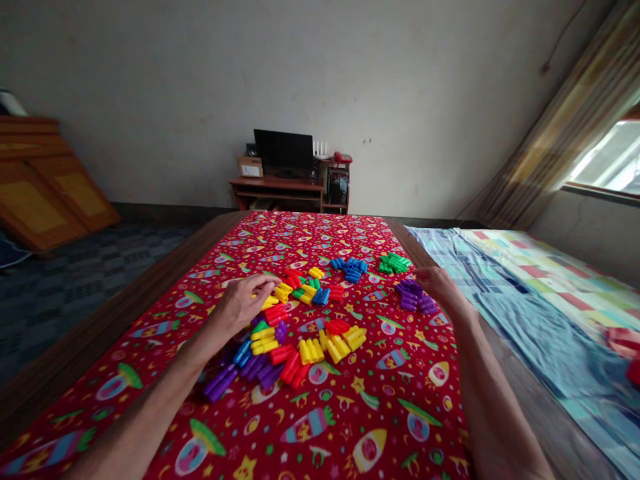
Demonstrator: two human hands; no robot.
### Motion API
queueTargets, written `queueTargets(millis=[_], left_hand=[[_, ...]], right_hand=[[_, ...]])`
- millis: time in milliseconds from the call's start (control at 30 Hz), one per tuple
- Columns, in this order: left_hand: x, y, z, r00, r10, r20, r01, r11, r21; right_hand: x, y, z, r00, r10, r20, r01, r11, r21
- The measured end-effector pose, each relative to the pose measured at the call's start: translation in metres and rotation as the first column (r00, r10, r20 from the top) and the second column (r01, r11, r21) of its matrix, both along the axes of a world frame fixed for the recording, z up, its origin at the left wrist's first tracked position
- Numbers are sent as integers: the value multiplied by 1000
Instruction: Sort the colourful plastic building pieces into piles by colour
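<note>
Among a mixed pile of small ribbed plastic pieces, my left hand point(243, 301) reaches in from the left. Its fingers are curled together beside yellow pieces point(283, 292), and what they grip is hidden. Red pieces point(276, 314) lie just below that hand. My right hand point(439, 283) hovers at the right edge of the table, next to a purple group point(414, 297). Thumb and fingertips meet there in a pinch; any piece between them cannot be made out. Beyond it sit a green group point(394, 263) and a blue group point(351, 268).
Nearer me lie more yellow point(343, 344), red point(294, 368) and purple pieces point(220, 383) on the red patterned tablecloth point(310, 427). A bed point(540, 313) adjoins the table's right side. At the far wall stands a desk point(280, 185) with a monitor point(283, 153).
</note>
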State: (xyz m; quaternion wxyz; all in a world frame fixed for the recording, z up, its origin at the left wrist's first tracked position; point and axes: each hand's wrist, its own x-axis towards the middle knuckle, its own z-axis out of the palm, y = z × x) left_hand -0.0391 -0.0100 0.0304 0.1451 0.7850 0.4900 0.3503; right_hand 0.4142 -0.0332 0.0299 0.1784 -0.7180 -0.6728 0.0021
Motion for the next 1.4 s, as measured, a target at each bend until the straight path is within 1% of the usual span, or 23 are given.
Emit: queueTargets(millis=[133,200,233,300,367,400,467,533,600,667,733,767,800,867,933,1000,1033,1100,1167,1233,1300,1333,1400], left_hand=[[-26,18,-9,990,60,-124,-53,997,63],[-35,25,-18,984,51,-169,-43,998,52],[-37,28,-24,982,44,-185,-37,998,41],[-37,31,-37,976,16,-216,-15,1000,4],[-33,31,-50,968,-23,-251,13,999,-41],[-31,30,-55,963,-34,-267,20,998,-55],[-29,28,-62,956,-47,-291,28,997,-70],[-29,27,-63,950,-62,-307,42,997,-70],[-30,27,-59,943,-80,-323,59,996,-73],[-27,27,-51,938,-45,-344,30,998,-48],[-17,23,-45,939,28,-342,-18,999,32],[-11,20,-42,946,40,-323,-13,996,83],[-3,16,-40,955,21,-297,20,991,133],[14,6,-40,959,-99,-266,155,968,197],[27,-5,-44,922,-243,-303,307,933,185],[34,-13,-51,876,-322,-360,389,912,129],[35,-15,-53,865,-334,-374,397,912,103],[35,-17,-55,875,-308,-373,366,926,92],[37,-17,-51,898,-261,-355,322,938,126],[42,-20,-45,915,-245,-320,310,935,170],[53,-28,-41,915,-292,-280,349,919,181],[60,-34,-41,899,-336,-280,390,905,167],[73,-47,-43,836,-432,-338,487,868,95]], right_hand=[[-23,-2,18,999,-19,-44,26,986,167],[-48,-3,22,996,55,-71,-40,978,203],[-63,-3,21,989,123,-82,-105,974,200],[-98,-3,10,947,310,-90,-289,938,193],[-132,-2,-10,861,505,-57,-482,847,222],[-146,-1,-21,823,568,-24,-547,803,235],[-167,2,-43,793,609,24,-596,766,241],[-178,6,-59,794,608,9,-593,772,230],[-182,9,-67,782,619,-67,-593,773,224],[-183,11,-68,754,640,-147,-607,764,219],[-184,11,-67,737,648,-194,-611,761,220],[-184,10,-66,733,649,-203,-611,760,222],[-184,10,-64,733,647,-208,-608,761,226],[-182,9,-59,744,634,-210,-590,771,240],[-176,8,-50,764,611,-207,-565,789,244],[-166,7,-39,791,574,-212,-535,817,214],[-159,7,-33,810,545,-218,-513,837,188],[-146,6,-21,855,470,-222,-452,883,127],[-134,4,-14,896,396,-202,-390,918,71],[-124,3,-12,917,363,-163,-364,931,21],[-117,3,-16,920,371,-123,-374,927,-5],[-114,3,-19,918,384,-101,-385,923,10],[-110,3,-23,912,406,-52,-401,912,80]])
